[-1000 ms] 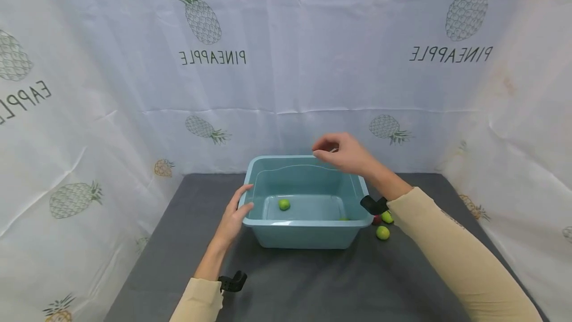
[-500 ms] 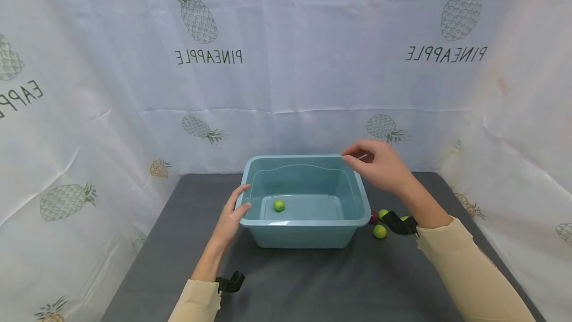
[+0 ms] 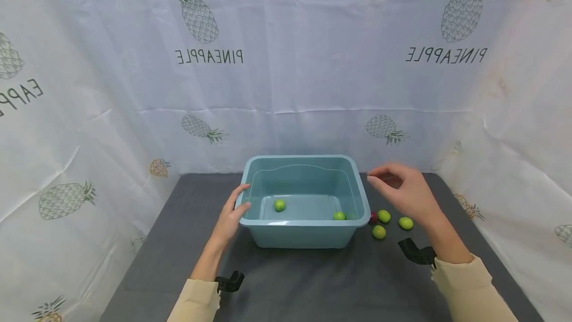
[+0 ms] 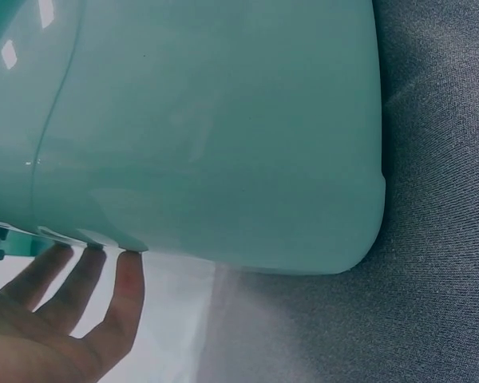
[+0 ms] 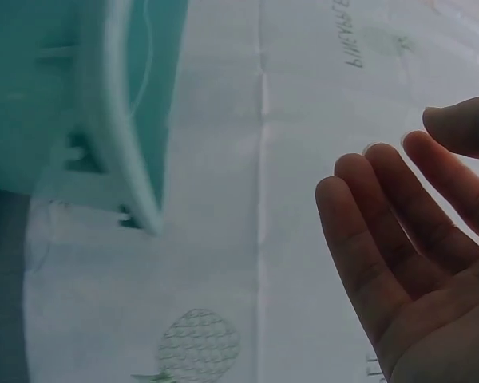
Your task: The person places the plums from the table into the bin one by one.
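Note:
A pale teal plastic basin stands on the dark cloth. My left hand grips its left rim; in the left wrist view, the fingertips press up against the outer wall. Inside the basin lie two green limes: one lime left of centre, another lime by the front right wall, partly hidden by the rim. My right hand hovers right of the basin, holding nothing. In the right wrist view its fingers are gently bent, with the thumb apart from them.
Right of the basin, on the dark cloth, lie three limes: a near lime, a middle lime and a right lime. A dark red round fruit sits against the basin's side. White pineapple-print curtains enclose the back and sides.
My right hand has moved right and down from over the basin to beside it. A second lime now shows at the basin's front right. My left hand stays on the rim.

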{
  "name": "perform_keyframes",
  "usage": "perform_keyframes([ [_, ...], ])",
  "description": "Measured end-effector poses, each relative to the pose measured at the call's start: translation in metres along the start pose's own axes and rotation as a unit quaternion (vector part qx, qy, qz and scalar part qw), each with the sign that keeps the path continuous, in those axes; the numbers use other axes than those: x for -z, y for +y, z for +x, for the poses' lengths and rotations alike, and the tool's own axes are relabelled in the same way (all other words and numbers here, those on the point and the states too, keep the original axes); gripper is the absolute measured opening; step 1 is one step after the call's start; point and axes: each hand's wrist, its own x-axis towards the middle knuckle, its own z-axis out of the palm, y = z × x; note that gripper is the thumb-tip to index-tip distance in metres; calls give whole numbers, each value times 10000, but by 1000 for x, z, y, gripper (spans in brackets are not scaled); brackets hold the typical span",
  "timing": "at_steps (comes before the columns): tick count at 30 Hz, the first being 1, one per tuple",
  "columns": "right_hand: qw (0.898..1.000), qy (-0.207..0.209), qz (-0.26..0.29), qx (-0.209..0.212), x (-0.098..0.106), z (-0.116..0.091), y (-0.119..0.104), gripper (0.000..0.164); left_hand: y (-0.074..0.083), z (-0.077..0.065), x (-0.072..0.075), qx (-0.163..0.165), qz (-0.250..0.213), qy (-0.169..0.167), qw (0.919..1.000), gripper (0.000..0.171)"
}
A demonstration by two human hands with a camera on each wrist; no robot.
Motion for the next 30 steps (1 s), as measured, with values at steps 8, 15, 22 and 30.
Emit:
perform_keyframes([
  [8,9995,312,17,-76,-17,-27,33,11,-1,1,1,-26,44,-3,10000,49],
  [15,9981,507,-71,-356,-29,-45,58,10,-1,2,1,-5,28,-31,10000,50],
  [22,9943,555,-224,-884,-40,-59,86,11,-1,1,-1,-290,-3,-28,9996,48],
  [30,9914,499,-279,-1177,-55,-73,112,12,-3,-2,-1,-407,27,-29,9992,48],
])
